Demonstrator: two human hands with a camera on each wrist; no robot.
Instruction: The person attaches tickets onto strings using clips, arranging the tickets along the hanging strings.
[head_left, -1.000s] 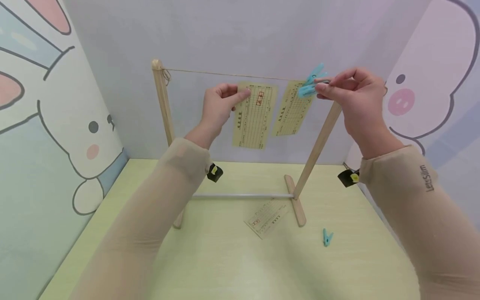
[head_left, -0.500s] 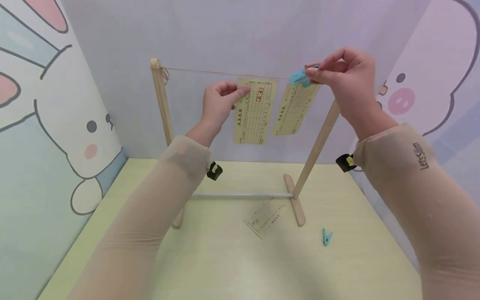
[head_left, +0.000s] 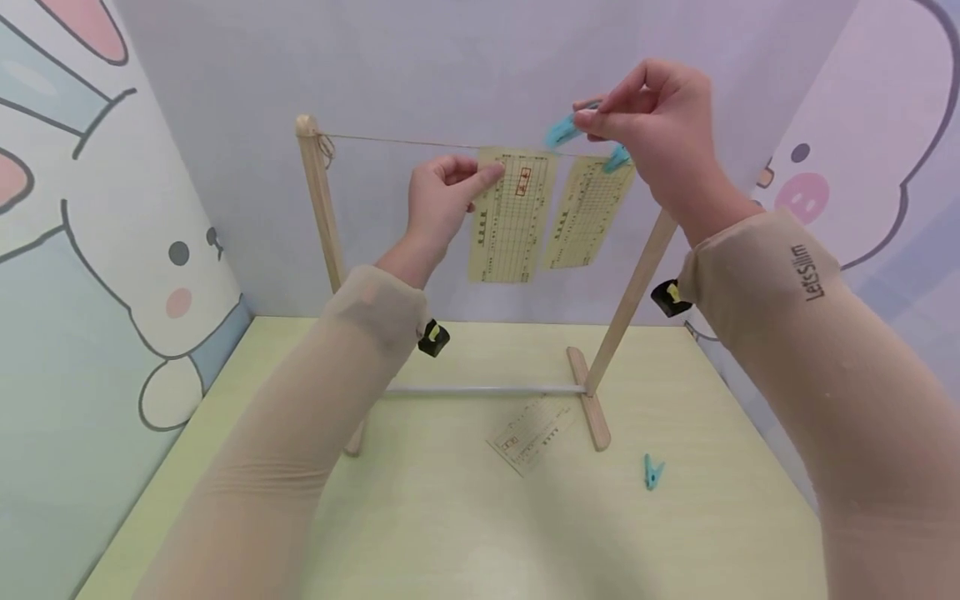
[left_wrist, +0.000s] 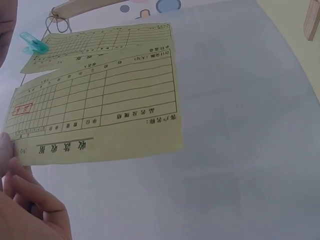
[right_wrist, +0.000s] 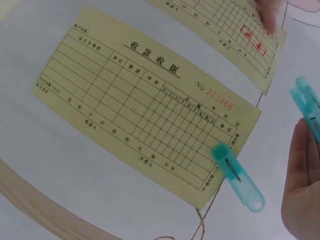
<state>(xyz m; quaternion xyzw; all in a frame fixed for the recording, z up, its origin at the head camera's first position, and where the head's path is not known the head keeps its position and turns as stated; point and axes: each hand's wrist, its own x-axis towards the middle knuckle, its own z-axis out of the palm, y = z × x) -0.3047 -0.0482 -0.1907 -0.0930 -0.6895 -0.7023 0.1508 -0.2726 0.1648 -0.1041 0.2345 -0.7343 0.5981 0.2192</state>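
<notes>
My left hand point(head_left: 446, 200) pinches the upper left edge of a yellow receipt slip point(head_left: 510, 237), holding it upright against the string point(head_left: 405, 142). In the left wrist view this receipt point(left_wrist: 135, 100) shows a printed table and a small red stamp. Above the string, near that slip's upper right corner, my right hand point(head_left: 660, 125) grips a blue clothespin point(head_left: 564, 131). A second receipt point(head_left: 588, 217) hangs to the right. In the right wrist view a clothespin point(right_wrist: 237, 177) clips it to the string, while the held clothespin point(right_wrist: 306, 100) appears at the right edge.
The string runs between the wooden posts point(head_left: 321, 200) of a stand, joined low down by a pale rod point(head_left: 487, 390). On the table point(head_left: 450, 517) lie another receipt point(head_left: 528, 437) and a loose blue clothespin point(head_left: 652, 472). Walls with cartoon figures stand on both sides.
My right hand has moved left and up with its clothespin, from beside the hanging receipt to above the held one. My left hand has raised its receipt slightly, up to the string.
</notes>
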